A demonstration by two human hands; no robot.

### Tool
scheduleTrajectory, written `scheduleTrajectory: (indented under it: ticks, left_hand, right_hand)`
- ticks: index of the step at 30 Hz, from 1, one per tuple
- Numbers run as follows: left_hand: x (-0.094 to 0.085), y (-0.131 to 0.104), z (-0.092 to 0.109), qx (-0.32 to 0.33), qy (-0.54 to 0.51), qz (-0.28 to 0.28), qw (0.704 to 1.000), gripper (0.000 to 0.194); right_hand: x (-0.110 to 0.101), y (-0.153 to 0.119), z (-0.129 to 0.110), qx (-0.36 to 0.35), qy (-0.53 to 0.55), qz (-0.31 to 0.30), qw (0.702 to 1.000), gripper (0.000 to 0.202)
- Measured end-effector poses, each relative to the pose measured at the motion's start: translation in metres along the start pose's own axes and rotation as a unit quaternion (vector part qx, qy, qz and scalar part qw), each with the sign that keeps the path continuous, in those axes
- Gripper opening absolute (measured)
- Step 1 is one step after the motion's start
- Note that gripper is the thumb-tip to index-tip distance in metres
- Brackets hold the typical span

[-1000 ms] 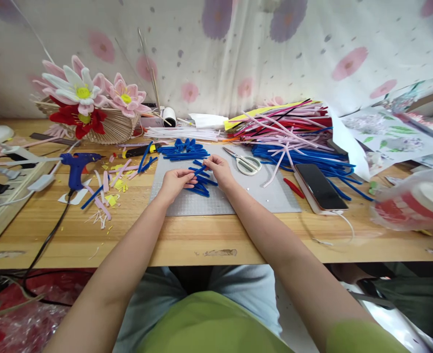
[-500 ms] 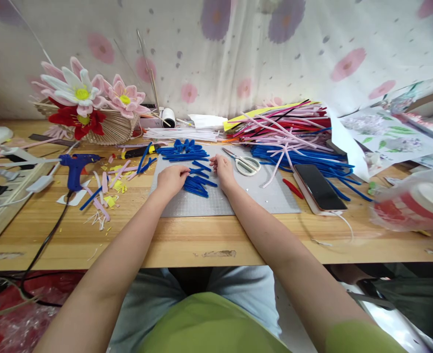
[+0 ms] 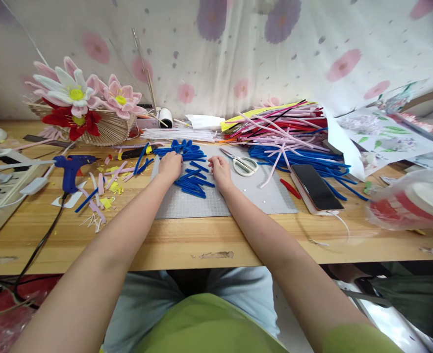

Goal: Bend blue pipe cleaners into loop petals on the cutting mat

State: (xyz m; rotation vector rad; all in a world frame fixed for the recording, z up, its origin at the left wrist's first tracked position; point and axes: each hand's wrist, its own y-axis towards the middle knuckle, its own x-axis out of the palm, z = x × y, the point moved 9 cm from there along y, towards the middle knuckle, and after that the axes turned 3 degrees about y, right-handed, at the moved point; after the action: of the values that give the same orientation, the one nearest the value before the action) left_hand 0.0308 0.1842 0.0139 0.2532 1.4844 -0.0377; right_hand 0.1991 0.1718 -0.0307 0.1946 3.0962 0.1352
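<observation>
My left hand point(image 3: 171, 167) is over the left part of a row of straight blue pipe cleaners point(image 3: 194, 156), its fingers bent down and closed on them; the fingertips are partly hidden. Just behind lie blue pipe cleaners bent into loops point(image 3: 185, 145). Nearer me, a pile of short folded blue pipe cleaners point(image 3: 192, 185) rests on the grey cutting mat point(image 3: 216, 208). My right hand point(image 3: 220, 172) rests on the mat to the right of this pile, fingers curled together; whatever they hold, if anything, cannot be made out. Scissors point(image 3: 244, 165) lie to its right.
On the left are a blue glue gun point(image 3: 71, 171), pink and yellow scraps point(image 3: 108, 202) and fuzzy flowers point(image 3: 77, 93). A big heap of coloured pipe cleaners point(image 3: 286, 125) lies at the back right, near a phone point(image 3: 317, 187), a red pen-like object point(image 3: 290, 188) and a bagged tub point(image 3: 411, 201).
My left hand has moved away from the short folded pile, back and leftward to the straight blue pipe cleaners. My right hand stays in nearly the same place. The view has shifted slightly.
</observation>
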Motion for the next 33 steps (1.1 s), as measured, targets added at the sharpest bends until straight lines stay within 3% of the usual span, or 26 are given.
scheduleTrajectory:
  ticks: [3, 11, 16, 25, 29, 33]
  left_hand:
    - [-0.002, 0.000, 0.000, -0.004, -0.005, 0.021, 1.000, 0.029]
    - [-0.008, -0.002, 0.002, -0.003, 0.026, 0.027, 0.999, 0.027]
    - [-0.019, -0.007, 0.002, 0.007, 0.024, 0.056, 0.998, 0.035]
    - [-0.034, -0.014, -0.008, 0.019, 0.042, 0.131, 0.990, 0.035]
    - [-0.037, -0.022, -0.006, 0.040, 0.023, 0.177, 0.983, 0.033]
    - [-0.039, -0.040, 0.018, 0.117, -0.007, 0.193, 0.974, 0.031]
  right_hand:
    - [-0.005, -0.003, -0.003, -0.002, -0.004, 0.048, 0.999, 0.027]
    - [-0.004, -0.004, -0.009, -0.030, -0.038, 0.047, 0.998, 0.027]
    - [-0.006, -0.009, -0.015, -0.025, -0.059, 0.056, 0.996, 0.021]
    - [-0.001, -0.018, -0.034, -0.099, -0.138, 0.046, 0.984, 0.017]
    - [0.003, -0.028, -0.056, -0.199, -0.217, 0.052, 0.954, 0.019]
    - [0.016, -0.039, -0.078, -0.312, -0.349, 0.032, 0.883, 0.027]
